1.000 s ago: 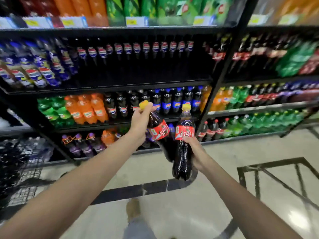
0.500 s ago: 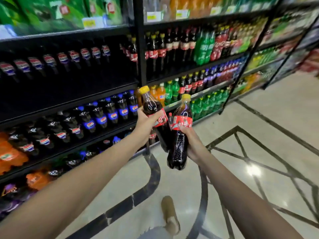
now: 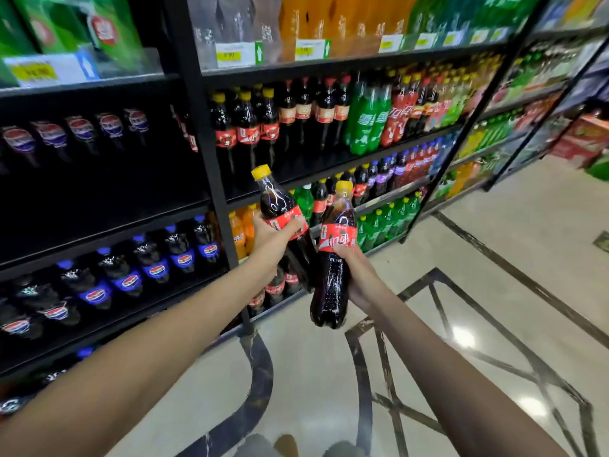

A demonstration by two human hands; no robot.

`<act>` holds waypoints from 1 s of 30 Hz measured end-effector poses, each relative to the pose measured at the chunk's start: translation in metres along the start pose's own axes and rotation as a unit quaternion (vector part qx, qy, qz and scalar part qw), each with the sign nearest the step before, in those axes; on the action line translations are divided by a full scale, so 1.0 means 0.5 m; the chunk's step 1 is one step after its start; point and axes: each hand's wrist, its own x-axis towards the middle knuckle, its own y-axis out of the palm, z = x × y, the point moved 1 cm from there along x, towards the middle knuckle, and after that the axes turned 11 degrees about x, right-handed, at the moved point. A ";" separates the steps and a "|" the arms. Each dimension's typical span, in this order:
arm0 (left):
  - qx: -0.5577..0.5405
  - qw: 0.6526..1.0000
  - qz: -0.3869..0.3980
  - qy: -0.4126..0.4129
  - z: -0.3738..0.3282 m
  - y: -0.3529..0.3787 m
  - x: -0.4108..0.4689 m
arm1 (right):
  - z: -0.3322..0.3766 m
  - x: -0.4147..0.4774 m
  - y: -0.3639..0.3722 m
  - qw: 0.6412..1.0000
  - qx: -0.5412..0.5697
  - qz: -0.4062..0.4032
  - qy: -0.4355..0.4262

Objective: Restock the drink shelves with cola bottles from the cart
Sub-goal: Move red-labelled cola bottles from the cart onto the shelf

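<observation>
Shelving of black metal runs from the left edge back to the far right. Upright post (image 3: 211, 179), black, divides the two near bays and stands just left of both hands. Shelf lip (image 3: 329, 169) of the cola tier passes above and behind the held bottles, and a strip of bare dark board shows in front of the shelved cola row (image 3: 247, 127), which is yellow-capped and red-labelled. Green bottles (image 3: 369, 123) stand right of that row on the same tier. Blue-capped bottles (image 3: 158, 265) fill a lower tier of the left bay. Price labels (image 3: 235, 54) sit on the top shelf front. Floor (image 3: 494, 258), pale and glossy with dark inlaid lines, spreads to the right of the arms and down the aisle. Left hand (image 3: 270, 239) has its fingers curled round the red label of the left cola bottle (image 3: 276, 202). That bottle tilts with its cap toward the upper left, its neck standing clear above the thumb, just right of the post and below the cola tier. Right hand (image 3: 359, 278) wraps the right cola bottle (image 3: 333, 275) from the right, fingertips at the label's lower edge. This bottle is near upright, its base hanging free over the floor. The two bottles sit close side by side; whether they touch cannot be told.
</observation>
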 end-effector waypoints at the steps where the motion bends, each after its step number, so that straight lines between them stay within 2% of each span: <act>1: -0.002 1.000 -0.005 0.002 -0.004 0.007 0.020 | 0.010 0.020 -0.007 1.000 0.004 -0.007 0.005; 5: 0.002 1.000 -0.027 0.013 -0.013 0.025 0.100 | 0.043 0.110 -0.032 0.999 -0.032 -0.025 0.018; 14: 0.089 0.992 -0.085 0.037 -0.040 0.071 0.298 | 0.113 0.369 -0.079 0.994 -0.103 -0.022 0.030; 19: 0.127 0.986 -0.092 0.050 -0.072 0.119 0.405 | 0.175 0.531 -0.097 0.986 -0.162 -0.002 0.031; 23: 0.146 0.980 -0.127 0.047 -0.094 0.149 0.479 | 0.212 0.644 -0.105 0.983 -0.183 0.022 0.028; 30: 0.167 0.973 -0.136 0.076 -0.118 0.175 0.574 | 0.257 0.768 -0.087 0.971 -0.230 0.063 0.011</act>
